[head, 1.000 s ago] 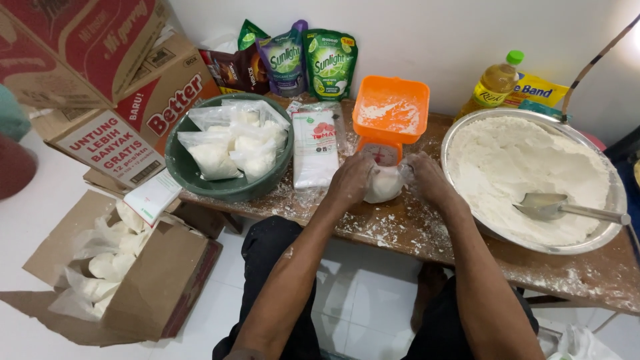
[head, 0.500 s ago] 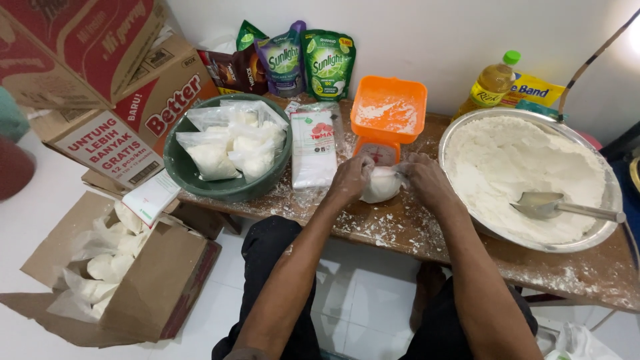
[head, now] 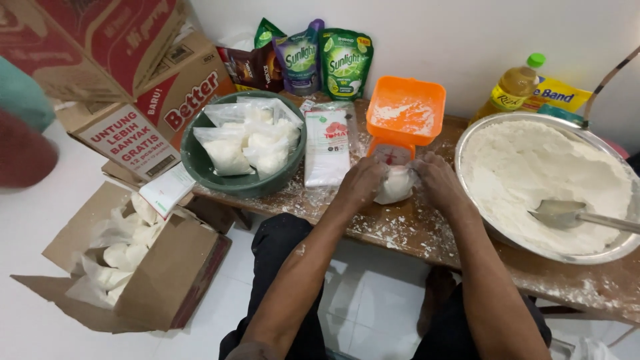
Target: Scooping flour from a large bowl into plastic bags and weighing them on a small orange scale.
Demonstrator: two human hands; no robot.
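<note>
White flour is filling a small plastic bag [head: 395,185] sitting on the wooden worktop [head: 413,233] before the orange scale [head: 403,117]. Left hand [head: 360,183] and right hand [head: 437,183] are cupping it from either side, fingers curled closed against it, equally near.

White flour bag [head: 396,184], orange scale [head: 405,115], dark green bowl [head: 200,163], silver basin [head: 475,223], brown table [head: 427,233].

We could not see the neck of the small flour bag [head: 395,185]; our left hand [head: 360,183] and right hand [head: 437,183] covered it. The metal bowl [head: 480,230] and spoon handle [head: 610,222] ran off the right edge.
</note>
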